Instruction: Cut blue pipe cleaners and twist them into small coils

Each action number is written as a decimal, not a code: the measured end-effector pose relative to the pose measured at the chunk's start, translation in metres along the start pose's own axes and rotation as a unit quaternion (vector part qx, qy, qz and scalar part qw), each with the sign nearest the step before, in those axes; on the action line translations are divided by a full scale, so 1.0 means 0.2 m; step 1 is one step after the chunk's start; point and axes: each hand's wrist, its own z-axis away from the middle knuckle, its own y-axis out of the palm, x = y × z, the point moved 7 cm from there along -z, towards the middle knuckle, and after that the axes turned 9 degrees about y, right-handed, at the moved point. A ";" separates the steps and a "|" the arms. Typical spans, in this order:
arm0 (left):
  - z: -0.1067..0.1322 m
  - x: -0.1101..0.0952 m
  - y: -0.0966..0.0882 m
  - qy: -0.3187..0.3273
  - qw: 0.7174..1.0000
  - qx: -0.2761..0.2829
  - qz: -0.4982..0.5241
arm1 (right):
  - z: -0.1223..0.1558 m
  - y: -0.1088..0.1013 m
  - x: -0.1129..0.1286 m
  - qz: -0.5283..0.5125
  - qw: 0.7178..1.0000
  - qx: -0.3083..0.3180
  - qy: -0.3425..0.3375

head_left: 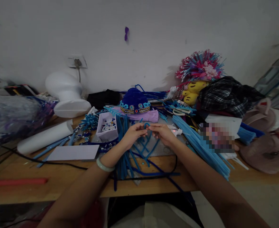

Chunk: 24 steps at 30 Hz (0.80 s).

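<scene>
My left hand (132,134) and my right hand (162,133) meet over the middle of the wooden table (58,182). Both pinch a blue pipe cleaner (147,126), bent into a small loop between the fingertips. A pale green bangle (104,166) sits on my left wrist. Loose blue pipe cleaners (139,155) lie crossed on the table under my hands. Just behind them stands a dark blue beaded headpiece (135,102).
A small white box of beads (107,126) sits left of my hands, with a white sheet (74,152) and a white foam head form (66,93) further left. A thick bundle of blue pipe cleaners (201,145) lies to the right, beside a checked cloth (227,93) and bags.
</scene>
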 end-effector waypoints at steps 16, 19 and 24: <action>0.01 0.01 -0.03 0.005 0.982 -0.111 0.155 | 0.01 0.06 -0.07 0.020 0.998 0.021 0.059; 0.01 0.03 -0.03 -0.001 0.978 -0.111 0.177 | 0.01 0.06 -0.07 0.043 0.998 0.014 0.048; 0.01 0.03 -0.02 -0.004 0.979 -0.102 0.175 | 0.01 0.05 -0.05 0.090 0.995 -0.012 0.037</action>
